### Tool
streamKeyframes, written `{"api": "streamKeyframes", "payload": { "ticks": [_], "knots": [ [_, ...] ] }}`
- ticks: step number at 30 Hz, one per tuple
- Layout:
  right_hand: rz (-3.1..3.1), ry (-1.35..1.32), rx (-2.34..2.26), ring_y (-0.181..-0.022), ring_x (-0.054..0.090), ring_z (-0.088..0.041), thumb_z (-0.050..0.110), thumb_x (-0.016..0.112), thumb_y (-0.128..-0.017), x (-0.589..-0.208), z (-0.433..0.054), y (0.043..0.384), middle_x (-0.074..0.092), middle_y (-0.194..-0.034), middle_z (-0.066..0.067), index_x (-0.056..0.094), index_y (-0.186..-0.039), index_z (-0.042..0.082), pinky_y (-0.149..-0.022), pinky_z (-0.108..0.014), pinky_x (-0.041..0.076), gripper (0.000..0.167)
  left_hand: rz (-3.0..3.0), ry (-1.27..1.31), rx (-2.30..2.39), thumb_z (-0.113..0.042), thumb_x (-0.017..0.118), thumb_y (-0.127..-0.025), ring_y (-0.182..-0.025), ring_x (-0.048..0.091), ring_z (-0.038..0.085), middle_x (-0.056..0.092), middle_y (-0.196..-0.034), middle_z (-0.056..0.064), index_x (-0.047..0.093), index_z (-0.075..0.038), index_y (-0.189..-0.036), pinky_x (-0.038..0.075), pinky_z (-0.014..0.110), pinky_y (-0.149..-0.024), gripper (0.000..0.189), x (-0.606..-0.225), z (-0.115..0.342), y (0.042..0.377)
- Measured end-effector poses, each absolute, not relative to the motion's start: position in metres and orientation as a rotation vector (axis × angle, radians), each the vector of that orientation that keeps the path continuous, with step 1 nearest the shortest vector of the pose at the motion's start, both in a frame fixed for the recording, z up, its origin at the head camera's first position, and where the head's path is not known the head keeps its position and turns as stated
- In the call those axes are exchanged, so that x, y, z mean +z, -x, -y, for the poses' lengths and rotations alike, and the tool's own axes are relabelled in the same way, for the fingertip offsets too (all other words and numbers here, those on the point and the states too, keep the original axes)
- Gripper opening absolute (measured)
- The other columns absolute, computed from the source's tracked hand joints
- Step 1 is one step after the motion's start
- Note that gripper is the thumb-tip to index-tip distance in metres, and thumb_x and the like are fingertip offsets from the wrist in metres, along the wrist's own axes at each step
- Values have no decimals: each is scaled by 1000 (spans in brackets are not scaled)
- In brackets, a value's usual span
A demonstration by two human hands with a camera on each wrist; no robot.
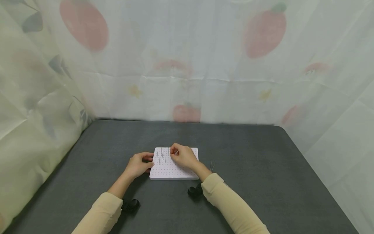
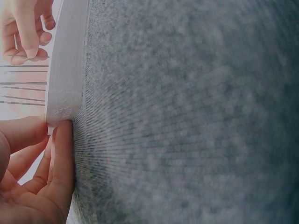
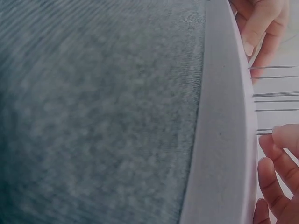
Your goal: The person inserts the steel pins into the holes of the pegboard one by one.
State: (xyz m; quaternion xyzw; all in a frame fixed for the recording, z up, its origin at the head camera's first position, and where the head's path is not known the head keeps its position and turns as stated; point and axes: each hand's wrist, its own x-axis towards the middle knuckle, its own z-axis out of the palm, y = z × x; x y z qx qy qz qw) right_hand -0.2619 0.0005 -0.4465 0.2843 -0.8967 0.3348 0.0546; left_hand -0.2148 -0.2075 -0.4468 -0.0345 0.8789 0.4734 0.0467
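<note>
A white board with a grid of small holes (image 1: 172, 173) lies flat on the dark table. Several thin metal pins (image 1: 165, 158) stand upright in its far left part; in the left wrist view these pins (image 2: 23, 83) stick out from the board's face. My left hand (image 1: 138, 165) grips the board's left edge, thumb at the top face and fingers against the side. Over the board's far middle, my right hand (image 1: 184, 157) pinches a thin pin (image 3: 264, 132) between thumb and index finger, its lower end at the board's surface. The other right fingers are loosely bent.
A couple of loose thin pins (image 1: 211, 166) are to the right of the board, partly behind the right wrist. Black wrist devices (image 1: 132, 205) hang under both forearms. A printed curtain (image 1: 222, 97) closes off the table's far edge (image 1: 233, 123).
</note>
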Motion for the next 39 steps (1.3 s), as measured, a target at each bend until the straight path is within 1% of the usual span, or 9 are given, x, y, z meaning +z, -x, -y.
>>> {"api": "streamKeyframes", "payload": {
  "ticks": [7,14,21,25,29,39],
  "knots": [
    [2784,-854,964,-72,56,-6,15,62,-84,-444,0,263,61,-78,7,60,-86,15,-63,-18,43,3,-2697,109,1428,-5,64,-81,-80,62,17,61,-106,15,57,-2,-123,56,30,-63,42,-446,207,216],
    [2826,-855,960,-72,54,-6,16,61,-85,-440,-1,262,61,-80,7,60,-89,16,-63,-18,42,5,-2692,104,1434,-4,65,-81,-80,63,18,61,-105,16,57,-2,-123,56,30,-63,42,-446,207,215],
    [2888,-922,999,-76,54,-9,17,57,-88,-434,-9,260,62,-89,4,61,-103,15,-67,-22,44,15,-2694,94,1429,-5,64,-82,-80,62,17,61,-106,15,56,-3,-124,56,30,-63,43,-445,208,214],
    [2903,-965,1004,-76,54,-7,17,55,-90,-434,-16,262,62,-93,5,60,-109,16,-67,-20,45,20,-2694,95,1423,-5,64,-82,-81,62,18,60,-107,15,56,-2,-124,56,30,-63,43,-446,208,214],
    [2883,-1016,1009,-76,54,-7,16,55,-90,-429,-24,263,63,-94,4,60,-111,14,-66,-20,45,22,-2692,99,1423,-5,64,-82,-81,62,18,60,-107,16,56,-3,-124,56,30,-63,43,-447,208,214],
    [2826,-1132,984,-84,56,-10,16,56,-91,-415,-52,262,63,-98,3,60,-113,9,-68,-24,47,24,-2701,123,1424,-5,65,-81,-78,62,17,61,-105,15,57,-4,-123,56,29,-62,42,-447,207,214]
  ]
}}
